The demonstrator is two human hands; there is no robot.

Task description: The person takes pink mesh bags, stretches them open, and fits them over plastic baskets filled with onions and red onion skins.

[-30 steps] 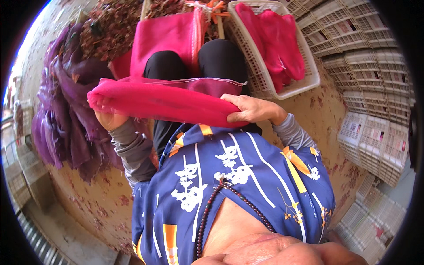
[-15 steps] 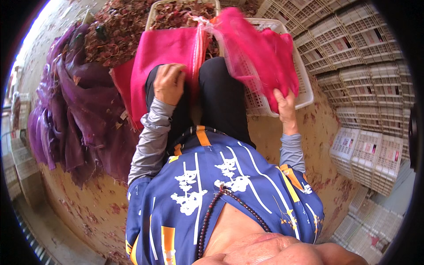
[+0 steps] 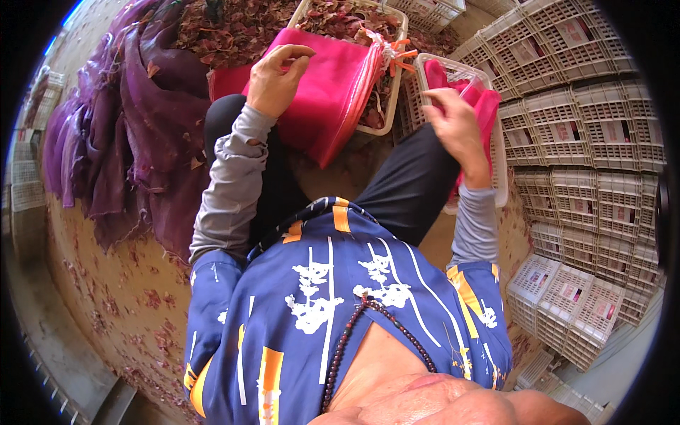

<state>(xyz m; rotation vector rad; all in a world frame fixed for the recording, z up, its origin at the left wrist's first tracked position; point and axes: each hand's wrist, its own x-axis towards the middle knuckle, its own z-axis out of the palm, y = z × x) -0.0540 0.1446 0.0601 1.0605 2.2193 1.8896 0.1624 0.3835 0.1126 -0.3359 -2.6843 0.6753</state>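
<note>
My left hand hovers over the left part of a stack of pink mesh bags, its fingers loosely bent and apart with nothing visible in them. The stack lies in front of my knees, with orange and white ties at its upper right corner. My right hand is raised over my right thigh, beside a white plastic basket. Its fingers are apart and hold nothing. Crumpled pink mesh lies in that basket, partly hidden behind the hand.
A white crate with dry reddish leaves or skins stands behind the bag stack. More reddish scraps are heaped at the far left, beside draped purple netting. White plastic crates are piled along the right. Scraps litter the floor.
My right hand has let go of the pink mesh, now lying in the basket, and moved up and inward. My left hand has lifted off my knee. My knees have spread, and the stack sits tilted.
</note>
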